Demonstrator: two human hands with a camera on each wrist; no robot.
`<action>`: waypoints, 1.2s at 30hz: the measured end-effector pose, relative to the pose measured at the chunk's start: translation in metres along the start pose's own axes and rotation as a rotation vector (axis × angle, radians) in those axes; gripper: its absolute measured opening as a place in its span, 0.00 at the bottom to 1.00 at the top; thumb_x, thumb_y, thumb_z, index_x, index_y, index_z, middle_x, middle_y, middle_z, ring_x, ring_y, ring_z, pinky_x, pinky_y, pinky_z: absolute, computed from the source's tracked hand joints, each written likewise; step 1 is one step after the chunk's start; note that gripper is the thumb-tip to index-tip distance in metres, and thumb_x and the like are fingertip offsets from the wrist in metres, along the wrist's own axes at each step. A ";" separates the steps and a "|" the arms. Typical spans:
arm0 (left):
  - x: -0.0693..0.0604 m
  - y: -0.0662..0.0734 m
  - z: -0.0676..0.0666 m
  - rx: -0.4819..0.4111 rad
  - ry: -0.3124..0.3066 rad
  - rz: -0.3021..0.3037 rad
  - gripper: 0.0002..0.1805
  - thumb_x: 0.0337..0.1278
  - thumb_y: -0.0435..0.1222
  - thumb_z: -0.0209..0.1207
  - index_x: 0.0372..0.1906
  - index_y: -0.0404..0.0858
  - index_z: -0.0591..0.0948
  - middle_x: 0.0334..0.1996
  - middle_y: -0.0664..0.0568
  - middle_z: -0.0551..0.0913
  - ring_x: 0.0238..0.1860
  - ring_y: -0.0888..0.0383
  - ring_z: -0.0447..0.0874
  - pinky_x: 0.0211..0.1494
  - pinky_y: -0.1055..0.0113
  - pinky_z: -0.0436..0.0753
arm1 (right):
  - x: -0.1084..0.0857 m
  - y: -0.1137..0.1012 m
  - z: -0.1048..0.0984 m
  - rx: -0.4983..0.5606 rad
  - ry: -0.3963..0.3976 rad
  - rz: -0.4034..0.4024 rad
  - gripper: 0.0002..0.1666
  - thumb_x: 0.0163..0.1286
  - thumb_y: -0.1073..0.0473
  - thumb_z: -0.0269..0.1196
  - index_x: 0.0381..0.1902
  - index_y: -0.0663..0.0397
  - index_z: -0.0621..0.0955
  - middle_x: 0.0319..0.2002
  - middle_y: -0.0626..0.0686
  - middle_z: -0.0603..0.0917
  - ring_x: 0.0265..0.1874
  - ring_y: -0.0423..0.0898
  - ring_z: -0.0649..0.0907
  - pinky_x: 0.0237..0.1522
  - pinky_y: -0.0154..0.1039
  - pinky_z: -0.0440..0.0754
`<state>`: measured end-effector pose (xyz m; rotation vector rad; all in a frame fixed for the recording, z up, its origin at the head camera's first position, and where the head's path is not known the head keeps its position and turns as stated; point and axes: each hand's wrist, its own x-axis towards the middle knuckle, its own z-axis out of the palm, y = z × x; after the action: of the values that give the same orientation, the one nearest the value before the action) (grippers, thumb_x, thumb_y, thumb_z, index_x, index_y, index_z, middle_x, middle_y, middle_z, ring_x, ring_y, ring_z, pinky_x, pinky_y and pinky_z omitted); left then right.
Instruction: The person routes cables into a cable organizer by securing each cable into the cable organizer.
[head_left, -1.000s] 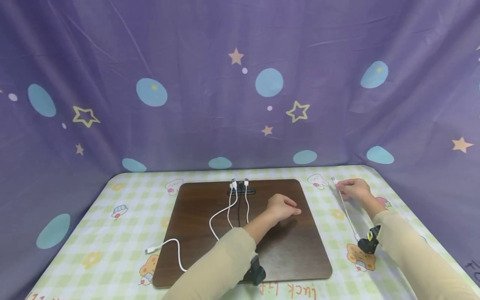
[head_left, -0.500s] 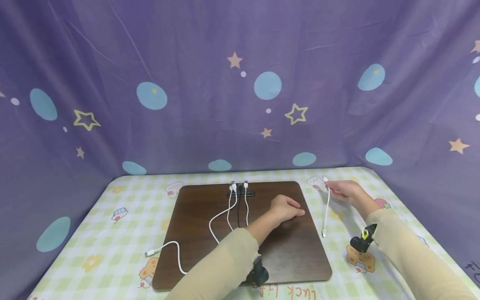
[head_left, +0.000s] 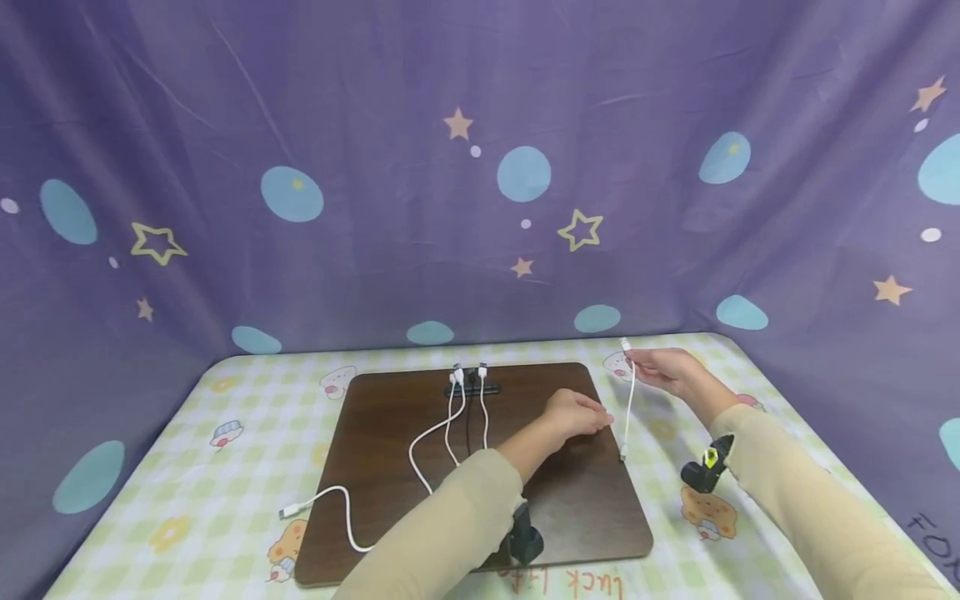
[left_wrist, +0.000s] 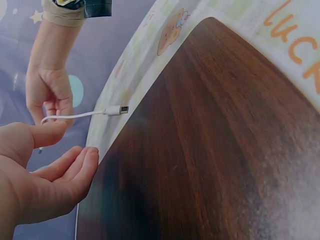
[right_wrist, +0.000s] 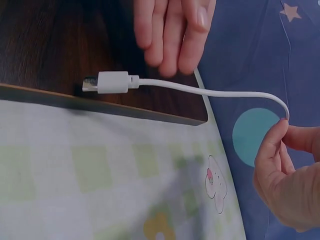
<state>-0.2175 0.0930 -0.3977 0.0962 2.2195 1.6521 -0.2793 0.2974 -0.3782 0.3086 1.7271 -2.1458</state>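
My right hand [head_left: 667,369] pinches a short white USB cable [head_left: 630,400] near one end, beyond the right edge of the dark wooden board [head_left: 577,500]. From there the cable hangs down, and its lower plug [right_wrist: 113,82] dangles free beside the board's edge. My left hand [head_left: 573,414] hovers over the right part of the board, close to the cable. In the left wrist view its thumb and fingers [left_wrist: 89,167] stand apart with nothing between them, and the cable's free plug [left_wrist: 116,110] lies just past them.
A black USB hub [head_left: 487,389] sits at the board's far edge with white cables [head_left: 484,417] and a black cable on it. One white plug [head_left: 289,510] lies off the board's left side. A checked cloth [head_left: 172,467] covers the table; a purple curtain [head_left: 360,275] hangs behind.
My right hand has moved left with the cable, bringing it near the board's right edge. My left hand has shifted slightly relative to the board, towards its right edge.
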 end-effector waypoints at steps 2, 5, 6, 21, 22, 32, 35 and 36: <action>0.002 -0.001 0.001 -0.074 -0.036 -0.012 0.11 0.52 0.29 0.66 0.40 0.27 0.84 0.38 0.40 0.89 0.43 0.49 0.89 0.45 0.69 0.87 | -0.001 -0.002 0.005 0.004 0.009 0.006 0.21 0.73 0.68 0.50 0.22 0.52 0.82 0.23 0.46 0.83 0.26 0.34 0.82 0.32 0.20 0.80; 0.004 -0.003 0.003 -0.148 -0.071 -0.028 0.12 0.53 0.27 0.64 0.42 0.25 0.83 0.41 0.37 0.88 0.46 0.47 0.88 0.48 0.66 0.87 | -0.001 -0.004 0.008 0.020 0.007 0.004 0.21 0.73 0.69 0.49 0.22 0.53 0.81 0.23 0.47 0.83 0.26 0.35 0.82 0.33 0.21 0.81; 0.004 -0.004 0.003 -0.168 -0.077 -0.036 0.11 0.53 0.27 0.63 0.42 0.25 0.83 0.42 0.36 0.87 0.46 0.46 0.88 0.48 0.65 0.87 | -0.001 -0.004 0.010 0.026 0.002 0.004 0.21 0.72 0.69 0.49 0.22 0.53 0.81 0.23 0.47 0.83 0.26 0.35 0.82 0.33 0.21 0.81; 0.006 -0.014 0.005 -0.313 -0.041 -0.083 0.11 0.53 0.25 0.63 0.43 0.27 0.83 0.41 0.37 0.88 0.40 0.50 0.90 0.44 0.64 0.88 | 0.007 -0.003 0.028 0.066 0.007 0.007 0.21 0.72 0.68 0.50 0.21 0.54 0.81 0.21 0.48 0.84 0.24 0.36 0.84 0.33 0.23 0.84; 0.006 -0.015 0.004 -0.320 -0.042 -0.085 0.11 0.53 0.25 0.63 0.43 0.27 0.83 0.41 0.37 0.88 0.39 0.51 0.90 0.44 0.64 0.88 | 0.008 -0.002 0.028 0.068 0.006 0.006 0.21 0.73 0.68 0.50 0.21 0.54 0.81 0.21 0.48 0.84 0.24 0.36 0.84 0.33 0.23 0.84; -0.001 -0.022 -0.002 -0.314 -0.045 -0.068 0.10 0.52 0.24 0.63 0.41 0.26 0.83 0.40 0.36 0.88 0.31 0.59 0.88 0.45 0.63 0.88 | 0.020 0.010 0.031 0.138 -0.103 0.047 0.22 0.75 0.67 0.45 0.24 0.55 0.81 0.23 0.47 0.84 0.27 0.35 0.83 0.34 0.22 0.83; -0.003 -0.024 -0.006 -0.297 -0.029 -0.059 0.10 0.52 0.24 0.63 0.41 0.26 0.83 0.40 0.36 0.88 0.34 0.56 0.89 0.44 0.63 0.88 | 0.024 0.014 0.035 0.135 -0.124 0.049 0.22 0.76 0.66 0.45 0.25 0.54 0.81 0.23 0.47 0.84 0.26 0.34 0.83 0.34 0.21 0.82; -0.004 -0.024 -0.007 -0.301 -0.021 -0.060 0.10 0.52 0.23 0.63 0.41 0.25 0.83 0.40 0.36 0.88 0.34 0.54 0.90 0.44 0.63 0.88 | 0.026 0.015 0.037 0.136 -0.135 0.050 0.22 0.76 0.66 0.45 0.25 0.54 0.81 0.23 0.47 0.84 0.26 0.34 0.82 0.34 0.21 0.81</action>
<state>-0.2123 0.0784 -0.4181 -0.0320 1.9135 1.9191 -0.2942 0.2550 -0.3929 0.2349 1.4887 -2.1984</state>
